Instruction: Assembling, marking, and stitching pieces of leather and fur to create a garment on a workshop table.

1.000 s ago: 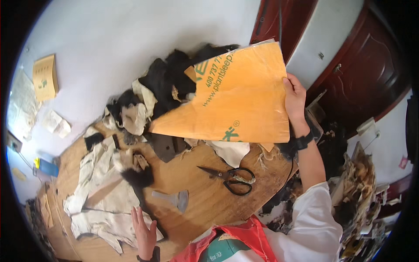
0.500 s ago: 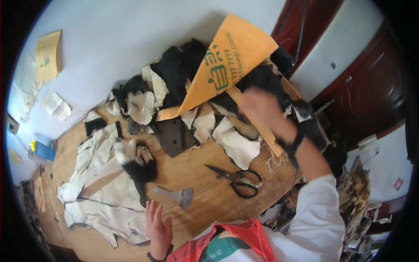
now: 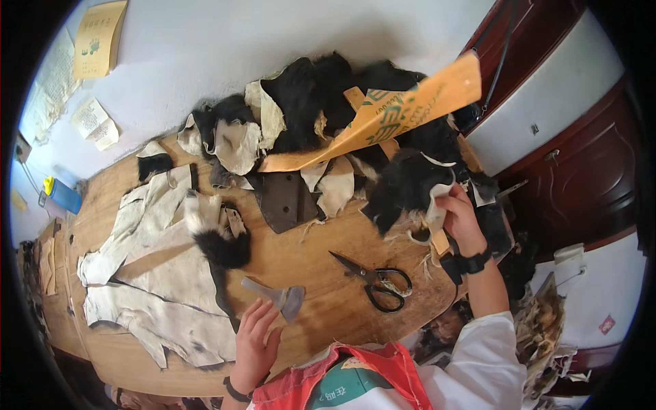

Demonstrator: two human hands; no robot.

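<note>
My right hand (image 3: pixel 465 220) pinches the pale skin edge of a black fur piece (image 3: pixel 403 183), whose fur hangs down to the left above the table. Low in the view, my left hand (image 3: pixel 257 337) holds nothing, its fingers apart, close to a grey flared-blade tool (image 3: pixel 290 302). Black-handled scissors (image 3: pixel 376 279) lie half open between the hands. To the left spreads a large pale hide (image 3: pixel 154 273), with a black and white fur scrap (image 3: pixel 225 242) on its right edge. Beyond my right hand, an orange sheet (image 3: pixel 403 117) with green print rests tilted on the pile.
A heap of black fur and pale hide scraps (image 3: pixel 297 92) lines the wall side of the wooden table (image 3: pixel 328 321). A dark plate with holes (image 3: pixel 283 203) lies before it. A blue bottle (image 3: pixel 64 196) stands far left; more scraps (image 3: pixel 547 314) pile up at right.
My right hand has taken hold of the black fur piece, its pale side now turned away. The orange sheet has tipped lower and to the right. My left hand stays open.
</note>
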